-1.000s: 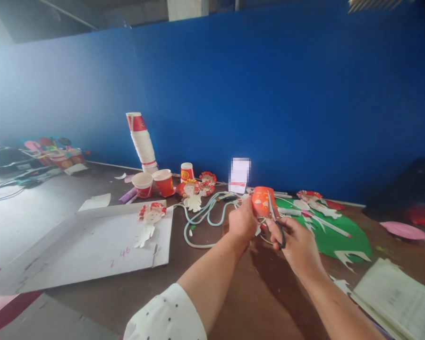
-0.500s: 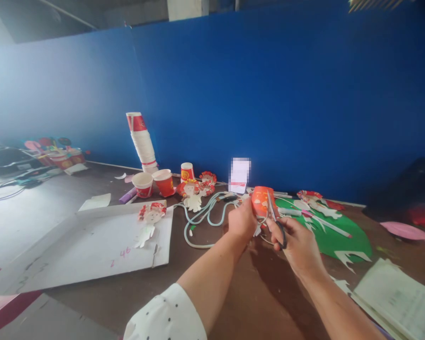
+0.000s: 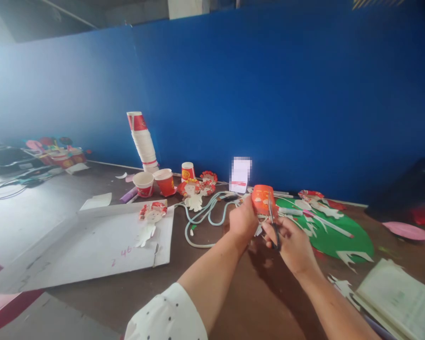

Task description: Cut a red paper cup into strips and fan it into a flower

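My left hand (image 3: 243,219) grips a red paper cup (image 3: 262,198) with pale cloud-like marks, holding it above the brown table (image 3: 248,288). My right hand (image 3: 289,241) is closed round the black handles of a pair of scissors (image 3: 275,235). The blades point up and lie against the cup's right side; whether they are biting into the paper I cannot tell. The far side of the cup is hidden. Behind the cup a phone (image 3: 240,175) stands with a lit, blurred screen.
Left of my hands lie a light-blue cord (image 3: 197,245), paper figures (image 3: 153,212), a white board (image 3: 92,250) and paper cups (image 3: 165,182). A tall cup stack (image 3: 144,144) leans near the blue partition (image 3: 269,85). To the right are a green disc (image 3: 354,236), a marker (image 3: 289,211) and a notebook (image 3: 400,293).
My right hand has shifted slightly left with the scissors, whose blades now look closer together. The cup has turned a little in my left hand.
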Action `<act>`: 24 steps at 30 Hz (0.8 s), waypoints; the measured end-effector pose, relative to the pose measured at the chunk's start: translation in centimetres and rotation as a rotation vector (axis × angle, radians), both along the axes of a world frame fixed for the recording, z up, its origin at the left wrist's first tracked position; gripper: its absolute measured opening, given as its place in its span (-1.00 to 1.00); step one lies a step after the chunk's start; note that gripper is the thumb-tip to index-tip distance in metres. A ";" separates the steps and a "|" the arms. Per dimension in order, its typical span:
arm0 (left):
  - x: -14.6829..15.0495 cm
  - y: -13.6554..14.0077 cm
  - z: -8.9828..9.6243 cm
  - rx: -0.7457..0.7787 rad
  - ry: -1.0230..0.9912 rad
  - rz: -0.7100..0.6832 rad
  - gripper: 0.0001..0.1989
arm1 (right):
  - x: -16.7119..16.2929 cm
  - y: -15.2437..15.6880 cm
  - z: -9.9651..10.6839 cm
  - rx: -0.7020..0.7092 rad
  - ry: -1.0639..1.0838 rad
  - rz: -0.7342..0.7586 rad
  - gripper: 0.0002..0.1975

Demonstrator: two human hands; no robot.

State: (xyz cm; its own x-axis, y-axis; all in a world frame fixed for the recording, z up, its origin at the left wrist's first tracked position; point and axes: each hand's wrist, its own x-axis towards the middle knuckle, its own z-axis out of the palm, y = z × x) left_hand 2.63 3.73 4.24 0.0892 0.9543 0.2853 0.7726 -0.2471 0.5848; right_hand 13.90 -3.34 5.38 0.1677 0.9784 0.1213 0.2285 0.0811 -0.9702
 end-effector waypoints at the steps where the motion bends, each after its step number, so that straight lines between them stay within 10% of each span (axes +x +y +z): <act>1: 0.0 0.1 0.0 -0.014 -0.009 0.019 -0.55 | -0.1 0.0 -0.2 0.004 -0.025 0.010 -0.67; 24: -0.4 0.3 0.5 -0.088 -0.046 0.113 -0.49 | -1.0 -0.7 -1.9 0.098 -0.413 0.008 -0.74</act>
